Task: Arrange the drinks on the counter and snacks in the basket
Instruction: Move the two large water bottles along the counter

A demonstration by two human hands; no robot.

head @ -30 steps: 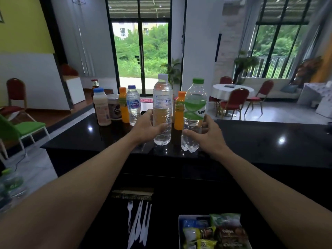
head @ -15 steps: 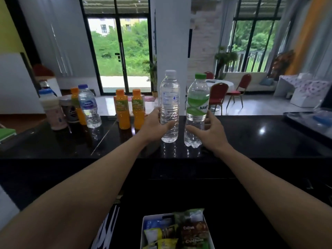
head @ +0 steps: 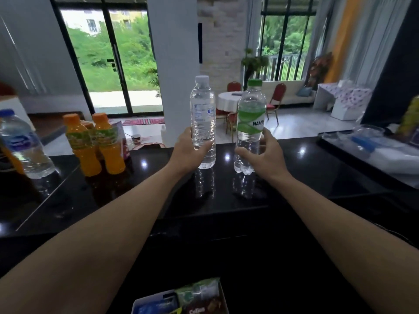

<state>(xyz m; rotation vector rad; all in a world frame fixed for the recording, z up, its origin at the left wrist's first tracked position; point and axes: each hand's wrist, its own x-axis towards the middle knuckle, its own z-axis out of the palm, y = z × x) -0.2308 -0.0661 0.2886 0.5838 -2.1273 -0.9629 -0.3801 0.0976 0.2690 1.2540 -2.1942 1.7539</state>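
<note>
Two water bottles in hand, one per hand, both directly in front of the white pillar (head: pixel 174 64). Left hand (head: pixel 187 152) wraps the white-capped water bottle (head: pixel 202 114), thumb across its lower front, fingers behind; left grip is closed round the bottle body, below the label. Right hand (head: pixel 266 155) holds the green-capped water bottle (head: pixel 251 116) low down, thumb near the base, fingers curled behind; right grip is likewise closed round it.

Both bottles are upright, just beside each other, not touching; their bases appear to meet the black surface (head: pixel 317 175), with reflections directly beneath.

Judgement: the low holds steady the tall bottles while they are set side by side; the step in hand is pairing the waters.

Left of the pillar stand two orange juice bottles (head: pixel 108 143) together, and further left a blue-label water bottle (head: pixel 20 143); grouping by kind seems intended. The snack basket (head: pixel 136 305) sits at the bottom edge of view, nearer the person than the pillar, with snack packets (head: pixel 197 293) inside; only partly visible. Right of the pillar is a plastic-wrapped tray (head: pixel 367 143); contents unclear.

Risk: glossy surface, light bottles; release gently, one at a time.
</note>
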